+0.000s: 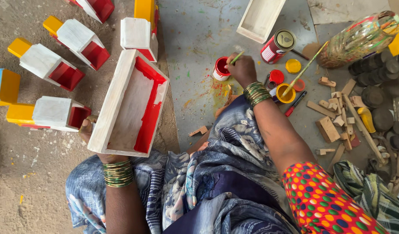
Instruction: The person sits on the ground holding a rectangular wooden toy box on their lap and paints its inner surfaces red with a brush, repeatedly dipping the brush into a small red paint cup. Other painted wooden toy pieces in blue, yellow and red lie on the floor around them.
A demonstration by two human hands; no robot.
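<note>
My left hand (90, 130) grips the open wooden tray (129, 103) from beneath, fingers closed round its lower edge, tilting it so the half-red inside faces me. Beyond that hand I count five finished painted wooden toys (56, 113), laid apart, probably drying. My right hand (243, 69) is pinched shut on a thin paintbrush (236, 58), tip dipped in one small red paint pot (221, 68), just beside the knuckles for easy reach.
</note>
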